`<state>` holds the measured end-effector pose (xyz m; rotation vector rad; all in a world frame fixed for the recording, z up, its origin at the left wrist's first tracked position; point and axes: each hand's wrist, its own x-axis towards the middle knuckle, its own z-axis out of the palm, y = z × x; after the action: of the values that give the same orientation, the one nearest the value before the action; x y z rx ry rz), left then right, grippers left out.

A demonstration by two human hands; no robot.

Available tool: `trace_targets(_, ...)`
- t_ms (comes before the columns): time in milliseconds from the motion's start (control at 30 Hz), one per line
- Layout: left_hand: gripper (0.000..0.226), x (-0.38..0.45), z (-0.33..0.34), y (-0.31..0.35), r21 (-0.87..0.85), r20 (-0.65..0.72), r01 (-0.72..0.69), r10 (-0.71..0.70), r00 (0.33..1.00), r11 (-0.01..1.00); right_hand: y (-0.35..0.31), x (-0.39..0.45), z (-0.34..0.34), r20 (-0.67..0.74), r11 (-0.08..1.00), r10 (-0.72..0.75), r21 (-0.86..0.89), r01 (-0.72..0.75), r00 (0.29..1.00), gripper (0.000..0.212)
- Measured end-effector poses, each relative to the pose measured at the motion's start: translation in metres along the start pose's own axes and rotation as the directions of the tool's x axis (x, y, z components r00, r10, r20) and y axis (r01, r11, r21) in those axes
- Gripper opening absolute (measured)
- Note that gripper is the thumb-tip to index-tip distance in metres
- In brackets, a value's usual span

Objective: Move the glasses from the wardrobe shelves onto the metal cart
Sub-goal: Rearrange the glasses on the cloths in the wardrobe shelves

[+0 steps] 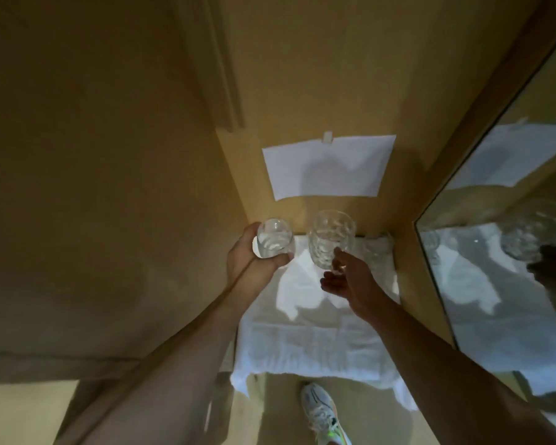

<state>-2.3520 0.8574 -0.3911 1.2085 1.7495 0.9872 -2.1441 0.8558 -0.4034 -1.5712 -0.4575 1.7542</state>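
I am standing at the wardrobe (109, 187), its tan wall filling everything from nine to twelve o'clock, with a mirror (511, 252) running down the three o'clock side. The shelf is covered by a white towel (315, 335) at the centre, and a paper sheet (328, 168) is hanging taped on the back panel at twelve. My left hand (251, 258), at about ten o'clock from the towel's middle, is wrapping its fingers round a smooth glass (275, 237) and holding it clear of the shelf. My right hand (347, 281) is pinching a patterned glass (329, 242) low on its body, thumb on one side, fingers partly under it. A third glass (377, 247) is sitting at the back of the towel at one o'clock, near the mirror. To do this well, I judge I should be closing the right grip further round the patterned glass before drawing both arms back, keeping the two glasses apart so they do not knock. The cart is not showing anywhere, so I cannot tell which way I will be carrying them. Whether the patterned glass is touching the towel is unclear, the third glass is blurred and faint, and only my shoe (323, 412) is showing on the floor at six.
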Motion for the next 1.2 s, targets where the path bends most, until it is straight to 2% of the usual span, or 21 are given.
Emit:
trace_targets(100,0.069,-0.014,-0.017,0.050,-0.066,-0.008,-0.112,0.111,0.994,0.992,-0.031,-0.044,0.001,-0.005,0.994,-0.106,0.038,0.106,0.994,0.035)
trace_targets(300,0.069,-0.056,-0.048,0.135,-0.200,0.008,-0.248,0.255,0.967,0.948,-0.083,-0.136,0.006,-0.027,0.968,-0.251,-0.015,0.251,0.968,0.035)
trace_targets(433,0.073,-0.092,-0.069,0.184,-0.268,-0.049,-0.344,0.344,0.938,0.900,-0.099,-0.201,0.010,-0.039,0.916,-0.391,-0.111,0.385,0.920,0.034)
trace_targets(667,0.074,-0.164,-0.117,0.239,-0.412,-0.088,-0.486,0.497,0.863,0.771,-0.104,-0.302,0.017,-0.040,0.857,-0.508,-0.125,0.500,0.861,0.038)
trace_targets(800,0.085,-0.201,-0.138,0.251,-0.473,-0.114,-0.522,0.539,0.835,0.709,-0.086,-0.345,0.014,-0.055,0.817,-0.572,-0.132,0.562,0.819,0.039)
trace_targets(967,0.056,-0.240,-0.144,0.256,-0.608,-0.079,-0.467,0.536,0.840,0.643,-0.063,-0.384,0.009,-0.082,0.804,-0.585,-0.189,0.564,0.807,0.040)
trace_targets(1100,0.043,-0.262,-0.140,0.253,-0.629,-0.009,-0.418,0.532,0.847,0.655,-0.045,-0.408,-0.001,-0.088,0.785,-0.609,-0.212,0.582,0.789,0.039)
trace_targets(1200,0.044,-0.274,-0.134,0.255,-0.632,0.035,-0.396,0.536,0.844,0.665,-0.037,-0.423,-0.012,-0.093,0.765,-0.636,-0.205,0.610,0.766,0.034)
